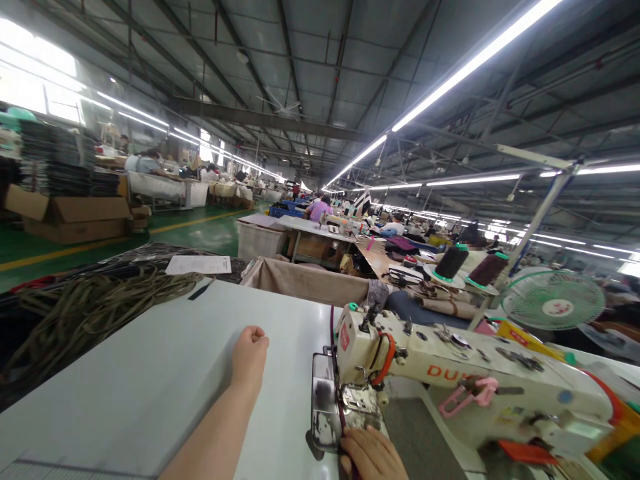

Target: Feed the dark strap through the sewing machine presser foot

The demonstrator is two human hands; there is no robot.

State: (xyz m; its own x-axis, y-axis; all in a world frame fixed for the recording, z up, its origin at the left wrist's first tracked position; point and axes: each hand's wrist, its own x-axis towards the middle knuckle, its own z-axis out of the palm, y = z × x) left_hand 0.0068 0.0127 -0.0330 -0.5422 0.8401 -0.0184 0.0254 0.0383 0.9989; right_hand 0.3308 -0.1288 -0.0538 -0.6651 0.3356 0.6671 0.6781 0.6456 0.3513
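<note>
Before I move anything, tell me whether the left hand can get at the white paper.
Probably yes: only bare tabletop and a small black strip show between the left hand and the paper.

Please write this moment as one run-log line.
left hand: curled, over white table | right hand: at maroon strip, beside sewing machine | strip: across metal plate

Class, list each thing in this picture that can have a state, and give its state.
Long white ceiling light: lit
Brown cardboard box: flaps open
White paper sheet: flat
Olive fabric straps: heaped, tangled
Black cone of thread: thickly wound
Round green-and-white fan: running or not, unclear
White metal sewing machine: running or not, unclear
Narrow maroon strip: partly covered by right hand
Bare left hand: fingers curled in
</note>
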